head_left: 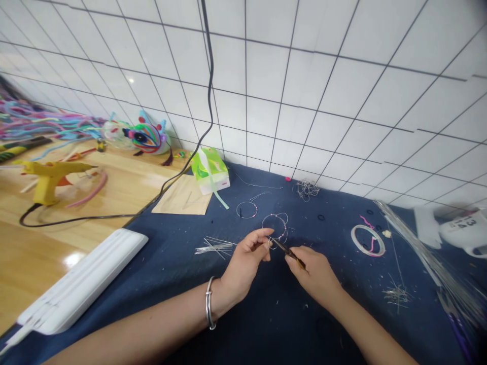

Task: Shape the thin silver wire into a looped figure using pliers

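Observation:
My left hand (251,259) pinches a thin wire ring (284,223) strung with small pink beads, with finer loops of wire around it. In my right hand (315,271) is a pair of pliers (286,249), fingers wrapped round the handles. The jaws meet the wire at my left fingertips; whether they grip it I cannot tell. Just beyond, a second beaded wire ring (255,210) lies flat on the dark blue cloth (236,334). Beside my left hand rests a small pile of straight wire pieces (215,246).
On the left are a power strip (87,279), a yellow glue gun (53,177) and a black cable (210,96). A tissue pack (211,170) and tangled wire (307,189) sit near the tiled wall. To the right are a tape roll (355,238), long wires (422,248) and a white mug (462,230).

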The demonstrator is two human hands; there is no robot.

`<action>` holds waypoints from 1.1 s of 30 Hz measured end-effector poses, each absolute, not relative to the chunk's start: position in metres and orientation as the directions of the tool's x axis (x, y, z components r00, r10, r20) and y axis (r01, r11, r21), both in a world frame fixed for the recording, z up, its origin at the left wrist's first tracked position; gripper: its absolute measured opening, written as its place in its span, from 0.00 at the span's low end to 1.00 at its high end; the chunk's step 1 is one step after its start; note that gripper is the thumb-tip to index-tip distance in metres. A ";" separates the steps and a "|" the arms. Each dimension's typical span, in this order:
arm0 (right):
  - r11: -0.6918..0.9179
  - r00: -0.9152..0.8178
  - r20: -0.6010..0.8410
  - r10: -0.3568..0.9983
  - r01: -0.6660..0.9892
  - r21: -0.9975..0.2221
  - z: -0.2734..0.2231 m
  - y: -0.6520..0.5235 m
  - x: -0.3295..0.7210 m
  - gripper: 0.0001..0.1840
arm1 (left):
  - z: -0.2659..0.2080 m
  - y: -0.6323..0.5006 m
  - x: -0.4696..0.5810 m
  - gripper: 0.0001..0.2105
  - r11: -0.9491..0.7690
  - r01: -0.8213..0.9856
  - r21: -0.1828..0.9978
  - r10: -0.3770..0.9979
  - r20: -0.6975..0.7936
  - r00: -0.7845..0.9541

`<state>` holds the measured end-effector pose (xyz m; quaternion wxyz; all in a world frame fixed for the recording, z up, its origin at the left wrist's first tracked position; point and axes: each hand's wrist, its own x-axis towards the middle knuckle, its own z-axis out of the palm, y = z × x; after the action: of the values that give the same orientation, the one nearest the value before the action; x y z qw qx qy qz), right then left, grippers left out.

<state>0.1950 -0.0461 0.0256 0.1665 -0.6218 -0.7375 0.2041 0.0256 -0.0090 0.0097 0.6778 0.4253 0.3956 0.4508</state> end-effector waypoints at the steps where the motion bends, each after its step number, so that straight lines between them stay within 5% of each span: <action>1: 0.148 -0.175 -0.005 0.985 0.849 -0.507 0.025 -0.046 0.195 0.11 | 0.010 -0.009 0.026 0.13 0.230 -0.271 0.934 0.947 -0.152 0.281; 23: 0.239 -0.220 0.093 0.971 0.893 -0.382 0.015 -0.045 0.200 0.12 | 0.011 -0.009 0.026 0.13 0.224 -0.279 0.934 0.948 -0.142 0.284; 33: 0.201 -0.174 0.124 0.977 0.944 -0.262 0.015 -0.048 0.195 0.09 | 0.008 -0.005 0.026 0.13 0.358 -0.359 0.862 0.914 -0.244 0.324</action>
<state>0.1953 -0.0478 0.0147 0.1323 -0.6290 -0.7636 0.0624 0.0259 -0.0052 0.0080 0.7290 0.3613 0.3840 0.4365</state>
